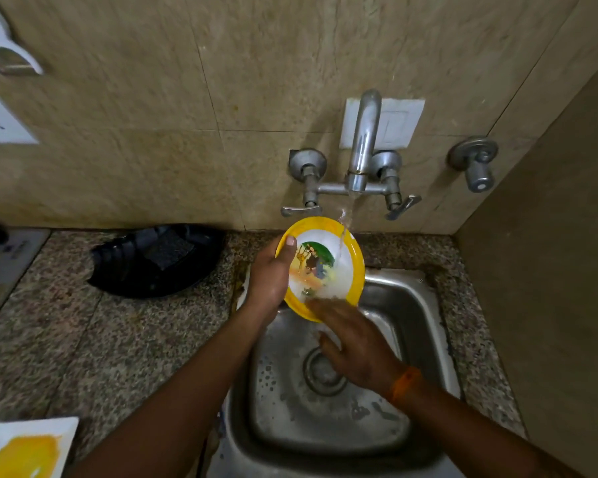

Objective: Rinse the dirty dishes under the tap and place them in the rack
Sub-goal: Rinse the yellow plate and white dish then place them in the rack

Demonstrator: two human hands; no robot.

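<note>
The speckled stone worktop [83, 339] carries a steel sink [415, 326] under a wall tap [363, 146] that is running, with a black rack [152, 260] to its left and a stained white dish [25, 446] waiting at the near left corner. The rinsing step looks to be in hand: the left hand [270, 274] grips the yellow-rimmed plate [325, 267] by its left edge, thumb curled over the rim, tilting it above the sink so the stream runs down its face, while the right hand [356, 343] lies open, loose fingers [320, 307] rubbing the plate's lower edge, holding nothing. Next, I judge, the plate must be carried left, well clear of the tap, into the rack.
</note>
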